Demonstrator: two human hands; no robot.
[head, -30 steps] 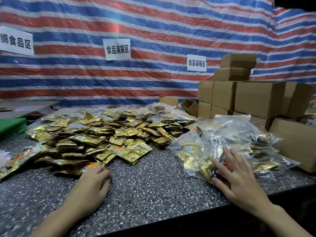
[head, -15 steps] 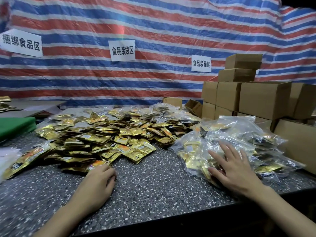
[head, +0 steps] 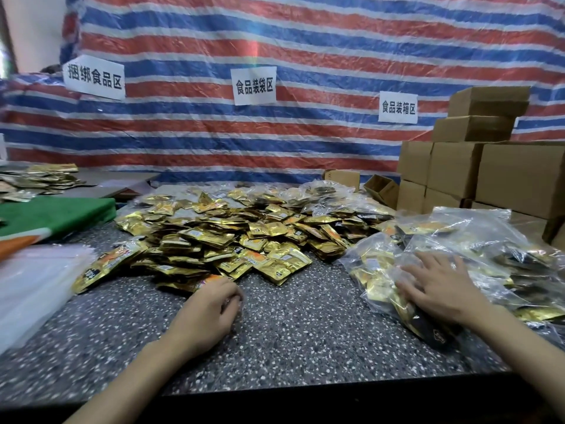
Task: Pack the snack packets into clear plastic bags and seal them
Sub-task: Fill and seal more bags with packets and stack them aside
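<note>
snack packets (head: 214, 240) heaped loose; right hand (head: 443, 289) flat on filled bags (head: 477, 237)

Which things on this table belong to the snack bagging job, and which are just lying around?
Job: loose gold snack packets; filled clear bags under the right hand; stack of empty clear bags.
Lying about: green mat; cardboard boxes; paper wall signs.

View panned left; clear bag stack (head: 33, 289) now visible.

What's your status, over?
Left hand loosely curled on table by loose packets. Right hand flat on filled bags. Empty bags stacked left.
</note>
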